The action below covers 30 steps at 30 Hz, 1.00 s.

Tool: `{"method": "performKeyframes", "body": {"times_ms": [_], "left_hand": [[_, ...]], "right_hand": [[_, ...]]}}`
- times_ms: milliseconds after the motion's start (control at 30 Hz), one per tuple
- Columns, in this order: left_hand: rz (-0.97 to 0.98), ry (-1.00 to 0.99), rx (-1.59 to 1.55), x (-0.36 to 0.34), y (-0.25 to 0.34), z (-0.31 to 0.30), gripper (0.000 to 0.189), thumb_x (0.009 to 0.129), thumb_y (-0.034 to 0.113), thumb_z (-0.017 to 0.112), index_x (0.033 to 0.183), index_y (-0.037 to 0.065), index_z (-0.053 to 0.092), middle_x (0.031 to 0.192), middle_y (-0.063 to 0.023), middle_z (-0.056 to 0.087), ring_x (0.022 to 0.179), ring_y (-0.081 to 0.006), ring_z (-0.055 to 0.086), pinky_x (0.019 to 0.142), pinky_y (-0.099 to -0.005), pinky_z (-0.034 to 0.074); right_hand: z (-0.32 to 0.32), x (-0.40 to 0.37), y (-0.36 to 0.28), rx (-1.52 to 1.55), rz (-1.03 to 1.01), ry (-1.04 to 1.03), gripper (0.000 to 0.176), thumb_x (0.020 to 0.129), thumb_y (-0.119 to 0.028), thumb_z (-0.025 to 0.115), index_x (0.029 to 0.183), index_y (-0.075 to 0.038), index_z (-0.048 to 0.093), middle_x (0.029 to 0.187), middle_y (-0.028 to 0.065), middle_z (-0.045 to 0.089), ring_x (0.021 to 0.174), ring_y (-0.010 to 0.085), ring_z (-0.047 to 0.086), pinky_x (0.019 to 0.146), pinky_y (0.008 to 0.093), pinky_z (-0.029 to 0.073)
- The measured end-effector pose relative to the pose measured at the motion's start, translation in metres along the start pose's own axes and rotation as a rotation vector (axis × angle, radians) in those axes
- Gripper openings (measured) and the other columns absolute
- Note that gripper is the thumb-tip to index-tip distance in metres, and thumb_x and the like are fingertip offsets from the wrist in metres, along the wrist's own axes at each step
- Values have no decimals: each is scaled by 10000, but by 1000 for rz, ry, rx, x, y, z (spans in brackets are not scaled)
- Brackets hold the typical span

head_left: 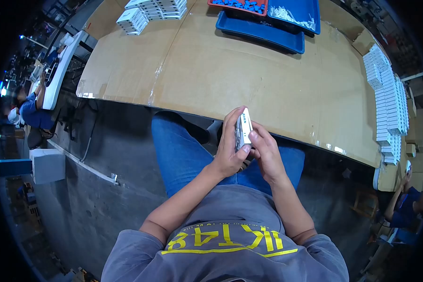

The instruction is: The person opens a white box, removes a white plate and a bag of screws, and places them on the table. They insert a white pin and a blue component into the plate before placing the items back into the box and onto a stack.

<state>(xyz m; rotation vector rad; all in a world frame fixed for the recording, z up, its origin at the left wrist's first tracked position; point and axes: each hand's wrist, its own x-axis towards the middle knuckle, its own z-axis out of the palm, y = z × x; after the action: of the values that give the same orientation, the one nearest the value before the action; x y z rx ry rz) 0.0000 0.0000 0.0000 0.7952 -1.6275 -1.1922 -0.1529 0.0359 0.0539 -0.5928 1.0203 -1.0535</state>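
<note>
A small white box [245, 126] with dark print is held between my two hands, over my lap by the table's front edge. My left hand [229, 149] wraps round its left side, with the thumb near its lower end. On the right side, my right hand [266, 152] grips the same box, its thumb on the lower right corner. Some fingers of both hands are hidden behind the box.
The cardboard-covered table [211, 70] spans the view ahead. White boxes [148, 14] are stacked at its back left, more boxes [385, 103] at the right. At the back are a red tray [216, 2] and a blue tray [261, 34]. People work at both sides.
</note>
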Motion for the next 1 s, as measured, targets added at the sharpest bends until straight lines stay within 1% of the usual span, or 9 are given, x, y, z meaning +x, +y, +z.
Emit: {"method": "performKeyframes", "body": {"times_ms": [67, 167, 300, 333, 433, 533, 733, 867, 1000], "left_hand": [[33, 64, -10, 2, -1, 5, 1017, 976, 615, 565, 1651, -6, 128, 1579, -228, 356, 1416, -306, 424, 1200, -441, 317], [-55, 166, -57, 6, 6, 10, 1039, 968, 627, 574, 1648, -17, 125, 1554, -229, 373, 1390, -310, 448, 1184, -449, 341], [188, 304, 109, 6, -1, 8, 947, 978, 653, 566, 1526, -88, 349, 1440, -291, 469, 1293, -395, 526, 1100, -476, 429], [286, 343, 183, 10, -1, 6, 871, 978, 614, 575, 1451, -102, 420, 1370, -290, 505, 1233, -397, 558, 1062, -478, 458], [270, 372, 229, 10, 6, 7, 832, 961, 590, 574, 1404, -105, 458, 1307, -290, 537, 1179, -402, 579, 1025, -477, 480], [317, 422, 129, 12, 5, 11, 796, 947, 577, 541, 1354, -105, 500, 1269, -294, 558, 1139, -403, 596, 984, -477, 497], [314, 450, 66, 7, -5, 15, 783, 937, 561, 445, 1319, -119, 515, 1230, -290, 575, 1101, -386, 598, 947, -462, 506], [270, 462, 9, 4, -2, 17, 768, 920, 535, 421, 1306, -120, 525, 1222, -282, 572, 1094, -375, 598, 948, -455, 505], [231, 409, 12, 3, -1, 13, 782, 931, 542, 433, 1333, -124, 509, 1244, -272, 564, 1110, -363, 590, 971, -449, 494]], "right_hand": [[12, 1, -3, 11, -9, -8, 615, 1012, -149, 680, 1566, -29, 442, 1465, 146, 576, 1345, 228, 571, 1087, 353, 489], [10, 3, 10, 1, -201, 10, 593, 1004, -90, 666, 1544, 23, 451, 1430, 162, 602, 1325, 210, 585, 1076, 347, 496], [31, -1, 15, 16, -228, 51, 573, 1008, -83, 657, 1531, 48, 465, 1428, 175, 610, 1299, 209, 608, 1085, 344, 491], [34, -1, 15, -8, -259, 53, 559, 1016, -88, 652, 1528, 49, 474, 1422, 174, 617, 1296, 209, 610, 1086, 340, 488], [34, -4, 24, -90, -315, 74, 514, 1045, -104, 624, 1518, 53, 497, 1418, 176, 631, 1291, 202, 609, 1089, 326, 478], [35, -6, 26, -175, -343, 97, 476, 1068, -117, 599, 1506, 52, 517, 1420, 178, 640, 1292, 188, 598, 1090, 314, 469], [36, -12, 32, -264, -402, 102, 453, 1099, -148, 547, 1505, 53, 514, 1479, 174, 605, 1328, 194, 567, 1119, 312, 441], [34, -13, 34, -240, -388, 68, 469, 1118, -172, 511, 1512, 81, 485, 1515, 184, 569, 1363, 206, 544, 1144, 324, 421], [32, -11, 37, -240, -411, 82, 473, 1119, -189, 518, 1512, 73, 490, 1502, 178, 581, 1348, 199, 553, 1129, 320, 436]]}}
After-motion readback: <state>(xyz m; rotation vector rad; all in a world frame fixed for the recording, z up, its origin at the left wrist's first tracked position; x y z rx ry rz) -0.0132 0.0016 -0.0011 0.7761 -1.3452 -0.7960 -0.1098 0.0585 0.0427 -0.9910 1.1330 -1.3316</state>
